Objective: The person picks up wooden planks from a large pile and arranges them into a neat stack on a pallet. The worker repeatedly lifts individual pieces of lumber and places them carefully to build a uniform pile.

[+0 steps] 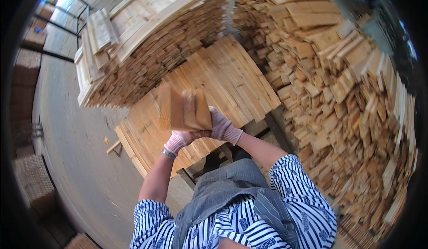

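Observation:
Between my hands I hold a small bundle of short wooden boards (pixel 174 111) above the board-topped table (pixel 214 73); motion blurs the boards a little. My left hand (pixel 183 138), in a pink and white knit glove, grips the bundle at its near lower end, its fingers partly hidden underneath. On the bundle's right side, my right hand (pixel 220 123) presses in a similar glove, fingers closed against the wood. Planks laid side by side cover the table beneath.
A tall, neat stack of planks (pixel 156 48) stands behind the table to the left. To the right rises a large loose heap of short wood pieces (pixel 339 111). Grey floor (pixel 80 151) runs along the left, with more stacked wood (pixel 33 177) at the far left.

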The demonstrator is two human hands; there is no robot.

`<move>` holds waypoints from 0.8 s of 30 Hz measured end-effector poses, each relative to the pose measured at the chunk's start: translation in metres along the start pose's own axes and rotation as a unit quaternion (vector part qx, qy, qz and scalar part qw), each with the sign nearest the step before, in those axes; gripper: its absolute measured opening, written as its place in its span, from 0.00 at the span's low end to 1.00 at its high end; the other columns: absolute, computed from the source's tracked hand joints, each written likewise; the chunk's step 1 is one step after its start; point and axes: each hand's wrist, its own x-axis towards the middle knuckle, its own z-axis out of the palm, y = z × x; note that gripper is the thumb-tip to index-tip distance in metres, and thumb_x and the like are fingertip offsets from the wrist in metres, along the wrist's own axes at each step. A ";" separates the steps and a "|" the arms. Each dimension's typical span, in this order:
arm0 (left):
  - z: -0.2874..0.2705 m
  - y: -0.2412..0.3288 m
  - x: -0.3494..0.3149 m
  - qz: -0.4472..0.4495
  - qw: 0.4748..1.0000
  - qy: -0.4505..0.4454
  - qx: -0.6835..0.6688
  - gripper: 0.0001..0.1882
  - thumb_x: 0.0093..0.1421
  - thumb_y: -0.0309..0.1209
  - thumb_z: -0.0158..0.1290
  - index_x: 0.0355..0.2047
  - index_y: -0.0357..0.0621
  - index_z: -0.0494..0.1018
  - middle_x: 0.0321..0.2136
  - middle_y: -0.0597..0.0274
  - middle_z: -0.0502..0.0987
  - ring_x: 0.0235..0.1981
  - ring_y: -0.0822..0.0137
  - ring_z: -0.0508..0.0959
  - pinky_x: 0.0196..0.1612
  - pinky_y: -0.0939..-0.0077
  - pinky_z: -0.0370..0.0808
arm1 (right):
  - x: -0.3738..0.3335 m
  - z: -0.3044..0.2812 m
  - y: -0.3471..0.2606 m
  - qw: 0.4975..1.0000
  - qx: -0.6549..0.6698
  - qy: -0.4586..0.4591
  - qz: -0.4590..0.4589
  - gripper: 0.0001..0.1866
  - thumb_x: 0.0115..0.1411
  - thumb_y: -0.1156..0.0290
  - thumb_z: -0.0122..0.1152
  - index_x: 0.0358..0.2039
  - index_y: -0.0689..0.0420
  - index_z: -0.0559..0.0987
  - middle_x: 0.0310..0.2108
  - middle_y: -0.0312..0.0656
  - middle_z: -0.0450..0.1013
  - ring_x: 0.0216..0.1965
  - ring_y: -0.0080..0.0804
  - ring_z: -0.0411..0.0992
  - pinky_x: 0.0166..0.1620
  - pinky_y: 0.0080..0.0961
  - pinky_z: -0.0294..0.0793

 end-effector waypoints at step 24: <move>-0.077 -0.316 0.017 -0.392 0.843 0.119 0.349 0.27 0.50 0.46 0.64 0.47 0.51 0.72 0.48 0.54 0.76 0.55 0.54 0.74 0.54 0.58 0.68 | 0.121 -0.131 -0.067 0.244 -0.960 -0.080 0.113 0.43 0.46 0.56 0.75 0.61 0.54 0.65 0.54 0.47 0.71 0.56 0.45 0.69 0.58 0.38 0.70</move>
